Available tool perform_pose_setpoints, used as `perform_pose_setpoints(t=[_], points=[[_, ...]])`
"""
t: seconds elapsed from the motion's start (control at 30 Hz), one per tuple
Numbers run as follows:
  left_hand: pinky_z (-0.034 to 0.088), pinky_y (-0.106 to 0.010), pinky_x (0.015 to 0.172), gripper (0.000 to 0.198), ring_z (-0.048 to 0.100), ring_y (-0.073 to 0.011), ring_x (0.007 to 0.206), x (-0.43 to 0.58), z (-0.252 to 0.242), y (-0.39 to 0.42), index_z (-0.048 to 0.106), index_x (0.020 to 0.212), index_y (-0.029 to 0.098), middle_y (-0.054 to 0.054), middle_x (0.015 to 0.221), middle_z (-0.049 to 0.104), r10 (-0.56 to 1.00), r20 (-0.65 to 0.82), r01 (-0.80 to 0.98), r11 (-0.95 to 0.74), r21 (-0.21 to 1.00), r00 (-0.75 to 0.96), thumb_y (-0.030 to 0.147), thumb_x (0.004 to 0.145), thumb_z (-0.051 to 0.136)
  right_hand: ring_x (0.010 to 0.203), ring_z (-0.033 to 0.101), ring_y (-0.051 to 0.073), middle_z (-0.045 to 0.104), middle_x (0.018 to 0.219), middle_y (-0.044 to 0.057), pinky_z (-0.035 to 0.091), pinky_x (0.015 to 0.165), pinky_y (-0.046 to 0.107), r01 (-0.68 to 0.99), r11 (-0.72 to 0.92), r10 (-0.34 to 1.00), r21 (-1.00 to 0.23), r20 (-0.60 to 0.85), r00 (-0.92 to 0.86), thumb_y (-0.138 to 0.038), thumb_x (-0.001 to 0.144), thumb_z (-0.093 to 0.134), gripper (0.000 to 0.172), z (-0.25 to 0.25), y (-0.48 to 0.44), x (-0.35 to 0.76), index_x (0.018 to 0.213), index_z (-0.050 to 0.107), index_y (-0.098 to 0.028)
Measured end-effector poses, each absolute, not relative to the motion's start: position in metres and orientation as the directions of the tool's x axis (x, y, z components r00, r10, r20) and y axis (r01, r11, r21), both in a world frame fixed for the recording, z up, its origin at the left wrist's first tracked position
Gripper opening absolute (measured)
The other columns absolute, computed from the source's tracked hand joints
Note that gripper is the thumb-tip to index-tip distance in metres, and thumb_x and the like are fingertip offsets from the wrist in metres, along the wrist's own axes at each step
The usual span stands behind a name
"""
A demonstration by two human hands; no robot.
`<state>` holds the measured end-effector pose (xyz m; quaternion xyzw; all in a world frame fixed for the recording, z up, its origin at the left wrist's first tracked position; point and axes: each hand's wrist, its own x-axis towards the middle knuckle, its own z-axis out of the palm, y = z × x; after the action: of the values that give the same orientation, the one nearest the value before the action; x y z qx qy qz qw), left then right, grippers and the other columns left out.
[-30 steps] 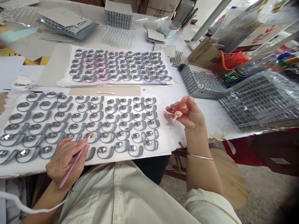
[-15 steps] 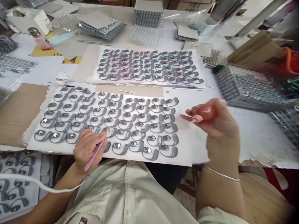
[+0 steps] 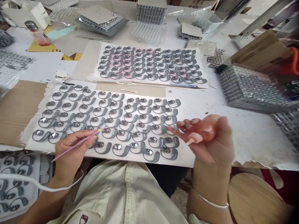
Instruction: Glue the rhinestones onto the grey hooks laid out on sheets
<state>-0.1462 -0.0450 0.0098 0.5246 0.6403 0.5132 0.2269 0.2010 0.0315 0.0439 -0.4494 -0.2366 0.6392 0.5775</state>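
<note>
My left hand [image 3: 71, 149] pinches a thin pink stick [image 3: 77, 143], whose yellow tip rests among grey hook-shaped pieces with shiny round centres [image 3: 116, 119]. These pieces lie in rows on a white sheet [image 3: 184, 155] at the table's near edge. My right hand [image 3: 210, 140] is closed round a small orange-pink squeeze bottle [image 3: 202, 132], its pale nozzle pointing left just above the sheet's right end. A silver bangle [image 3: 207, 200] circles that wrist.
A second sheet of grey pieces [image 3: 151, 63] lies farther back. Stacked clear blister trays [image 3: 247, 88] crowd the right side, more trays [image 3: 102, 20] and a pink bottle [image 3: 37, 32] the far left. Brown cardboard [image 3: 16, 109] lies left, a wooden stool [image 3: 252, 196] below right.
My right hand with the bottle came down and left toward the sheet's right end. My left hand slid left, laying the stick flatter. The view swung left at first.
</note>
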Motion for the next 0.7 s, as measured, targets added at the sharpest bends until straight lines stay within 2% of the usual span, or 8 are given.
perform_pose_setpoints(t=[0.1, 0.17, 0.3, 0.37, 0.43, 0.53, 0.63, 0.7], points=[[0.063, -0.027, 0.063, 0.014, 0.073, -0.0184, 0.072, -0.143, 0.018, -0.046, 0.075, 0.091, 0.022, 0.000, 0.089, 0.077, 0.902, 0.277, 0.439, -0.112, 0.891, -0.331, 0.023, 0.078, 0.078, 0.079, 0.068, 0.023, 0.065, 0.072, -0.003, 0.059, 0.082, 0.061, -0.511, -0.304, 0.947, -0.804, -0.313, -0.070, -0.056, 0.073, 0.074, 0.030, 0.035, 0.029, 0.180, 0.068, 0.061, -0.029], [0.063, -0.028, 0.071, 0.017, 0.073, -0.0177, 0.079, -0.131, 0.021, -0.043, 0.074, 0.093, 0.023, 0.001, 0.092, 0.077, 0.907, 0.370, 0.489, -0.235, 0.840, -0.201, 0.017, 0.077, 0.078, 0.080, 0.068, 0.024, 0.065, 0.071, -0.002, 0.061, 0.079, 0.058, -0.457, -0.333, 0.941, -0.825, -0.320, -0.107, -0.054, 0.071, 0.076, 0.030, 0.034, 0.027, 0.172, 0.071, 0.059, -0.029], [0.057, -0.031, 0.074, 0.018, 0.073, -0.0164, 0.075, -0.097, 0.020, -0.027, 0.070, 0.095, 0.018, -0.003, 0.090, 0.077, 0.798, 0.592, 0.494, -0.562, 0.664, 0.112, 0.008, 0.080, 0.073, 0.079, 0.069, 0.024, 0.062, 0.068, -0.001, 0.064, 0.074, 0.051, -0.430, -0.330, 0.940, -0.840, -0.334, -0.069, -0.053, 0.067, 0.080, 0.037, 0.032, 0.027, 0.163, 0.073, 0.055, -0.027], [0.053, -0.031, 0.071, 0.016, 0.072, -0.0162, 0.073, -0.083, 0.015, -0.018, 0.067, 0.095, 0.017, -0.004, 0.088, 0.077, 0.735, 0.648, 0.536, -0.636, 0.555, 0.201, 0.007, 0.083, 0.069, 0.079, 0.069, 0.024, 0.062, 0.068, -0.002, 0.064, 0.073, 0.051, -0.445, -0.312, 0.945, -0.839, -0.324, -0.051, -0.053, 0.068, 0.078, 0.037, 0.029, 0.030, 0.158, 0.074, 0.052, -0.027], [0.052, -0.031, 0.070, 0.015, 0.071, -0.0160, 0.072, -0.074, 0.009, -0.013, 0.065, 0.095, 0.016, -0.004, 0.086, 0.076, 0.712, 0.655, 0.562, -0.660, 0.499, 0.255, 0.007, 0.084, 0.065, 0.079, 0.069, 0.023, 0.062, 0.069, -0.003, 0.064, 0.071, 0.050, -0.458, -0.301, 0.947, -0.836, -0.319, -0.039, -0.052, 0.070, 0.077, 0.037, 0.025, 0.032, 0.153, 0.074, 0.050, -0.027], [0.050, -0.031, 0.071, 0.015, 0.071, -0.0159, 0.071, -0.069, 0.002, -0.010, 0.064, 0.095, 0.016, -0.004, 0.084, 0.076, 0.714, 0.645, 0.537, -0.670, 0.514, 0.274, 0.006, 0.085, 0.063, 0.079, 0.069, 0.023, 0.062, 0.069, -0.003, 0.064, 0.068, 0.047, -0.473, -0.305, 0.943, -0.827, -0.331, -0.029, -0.050, 0.070, 0.077, 0.036, 0.023, 0.032, 0.148, 0.075, 0.050, -0.027], [0.050, -0.032, 0.073, 0.015, 0.070, -0.0155, 0.072, -0.070, -0.001, -0.011, 0.062, 0.094, 0.016, -0.005, 0.086, 0.076, 0.719, 0.630, 0.495, -0.677, 0.544, 0.291, 0.003, 0.085, 0.061, 0.078, 0.069, 0.023, 0.062, 0.068, -0.002, 0.063, 0.073, 0.050, -0.450, -0.315, 0.941, -0.836, -0.337, -0.033, -0.052, 0.069, 0.078, 0.037, 0.027, 0.029, 0.149, 0.073, 0.051, -0.026], [0.050, -0.032, 0.073, 0.017, 0.070, -0.0158, 0.073, -0.072, -0.001, -0.013, 0.062, 0.096, 0.016, -0.006, 0.088, 0.076, 0.718, 0.628, 0.485, -0.681, 0.548, 0.299, 0.004, 0.085, 0.062, 0.073, 0.068, 0.021, 0.062, 0.067, -0.002, 0.062, 0.074, 0.047, -0.394, -0.248, 0.962, -0.885, -0.272, 0.004, -0.053, 0.071, 0.075, 0.035, 0.032, 0.027, 0.151, 0.069, 0.054, -0.025]])
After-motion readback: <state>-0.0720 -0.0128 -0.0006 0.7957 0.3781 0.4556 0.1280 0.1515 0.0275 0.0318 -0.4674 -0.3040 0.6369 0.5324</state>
